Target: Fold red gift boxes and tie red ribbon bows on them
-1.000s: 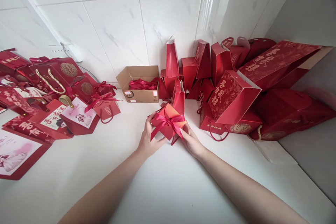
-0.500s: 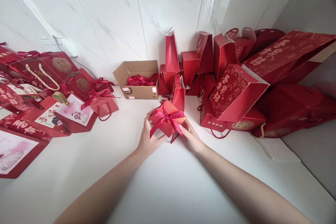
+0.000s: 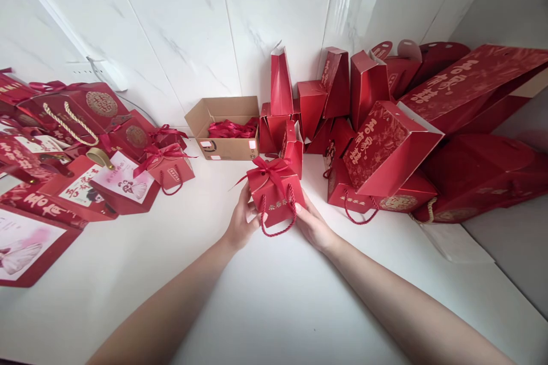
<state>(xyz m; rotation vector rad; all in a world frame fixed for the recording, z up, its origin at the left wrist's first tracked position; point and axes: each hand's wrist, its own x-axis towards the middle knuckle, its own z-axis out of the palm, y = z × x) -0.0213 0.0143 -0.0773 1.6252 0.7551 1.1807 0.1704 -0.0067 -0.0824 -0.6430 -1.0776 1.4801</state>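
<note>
Left hand (image 3: 240, 223) at eight o'clock and right hand (image 3: 315, 225) at four pinch a red box (image 3: 277, 198) between their fingers. Beyond it, at eleven, stands a carton (image 3: 235, 150).

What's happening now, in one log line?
left hand: holds red box; right hand: holds red box; bow: on top; rope handle: at front; cardboard box: behind, red ribbon inside

Red boxes (image 3: 371, 91) on both sides, by a white tile wall (image 3: 180, 17)
I see a brown box (image 3: 229, 151) near the wall with red ribbons (image 3: 233, 128) piled inside. On the left, a cream rope (image 3: 80, 123) hangs on a dark red box (image 3: 101, 105), and a white socket (image 3: 104, 74) sits on the wall behind.
</note>
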